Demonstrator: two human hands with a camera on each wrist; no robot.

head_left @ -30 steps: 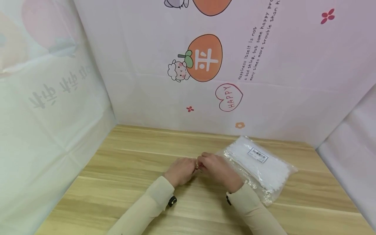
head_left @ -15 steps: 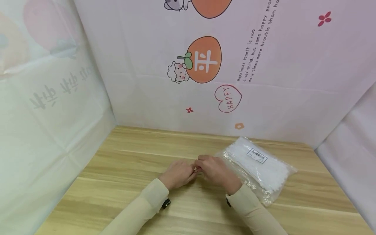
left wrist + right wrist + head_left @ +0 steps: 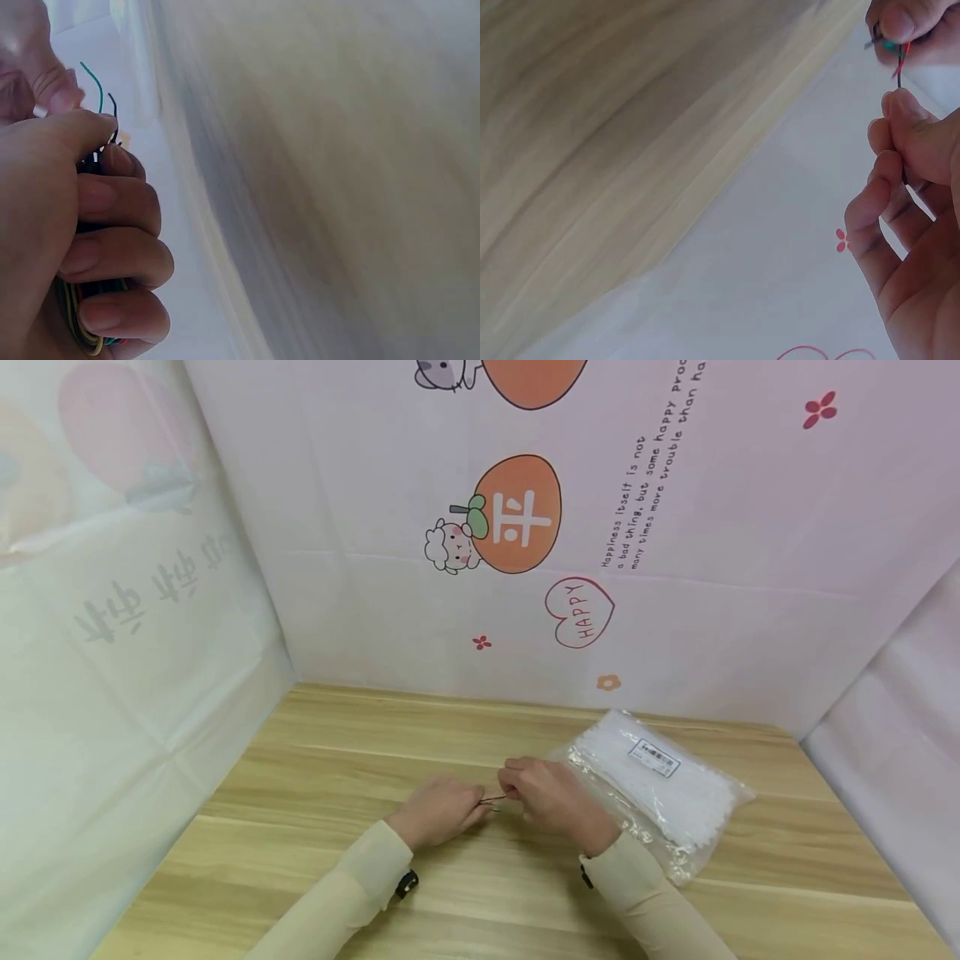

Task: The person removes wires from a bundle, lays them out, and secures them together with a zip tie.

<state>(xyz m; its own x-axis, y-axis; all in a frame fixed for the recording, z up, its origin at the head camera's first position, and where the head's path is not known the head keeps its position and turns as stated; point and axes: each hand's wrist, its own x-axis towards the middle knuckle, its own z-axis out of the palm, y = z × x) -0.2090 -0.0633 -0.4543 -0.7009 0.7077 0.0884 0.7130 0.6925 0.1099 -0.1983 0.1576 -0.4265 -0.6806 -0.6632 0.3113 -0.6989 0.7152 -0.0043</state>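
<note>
My left hand (image 3: 438,812) grips a bundle of thin coloured wires (image 3: 73,315), yellow, green, red and dark, its fingers curled round them. Past the thumb, a green wire end (image 3: 96,81) and a dark one (image 3: 114,105) stick out. My right hand (image 3: 551,806) is just to the right, low over the table's middle. Its thumb and index finger pinch a black wire (image 3: 900,77) that runs from the left fist, and the wire's tail shows below the pinch. Most of the bundle is hidden inside the left palm.
A clear plastic bag (image 3: 622,802) with white contents and a barcode label (image 3: 655,757) lies right beside my right hand. The wood-grain table (image 3: 337,727) meets a printed white cloth (image 3: 375,610) at the back, with cloth at both sides too.
My left hand has moved left and slightly toward me, away from the right hand. A longer stretch of wire now shows between the two hands. The bag has stayed put.
</note>
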